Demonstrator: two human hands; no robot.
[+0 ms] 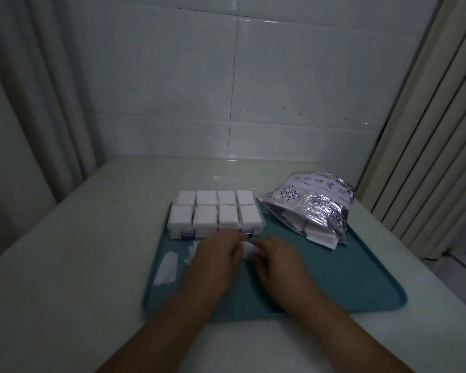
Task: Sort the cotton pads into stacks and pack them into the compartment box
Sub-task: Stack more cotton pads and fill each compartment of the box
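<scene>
A clear compartment box (179, 232) with blue latches stands at the back left of a teal tray (347, 278); its compartments hold white stacks of cotton pads (228, 215). My left hand (217, 255) and my right hand (276, 258) meet just in front of the box, both pinching a small bunch of white pads (249, 249) between them. A few loose pads (190, 255) lie partly hidden under my left hand. One more loose pad (166, 268) lies at the tray's left edge.
A crumpled foil bag (318, 203) lies open at the tray's back right, with white pads (322, 235) spilling from its mouth. The tray rests on a pale table (78, 251) against a tiled wall. A curtain hangs at the left, a ribbed panel at the right.
</scene>
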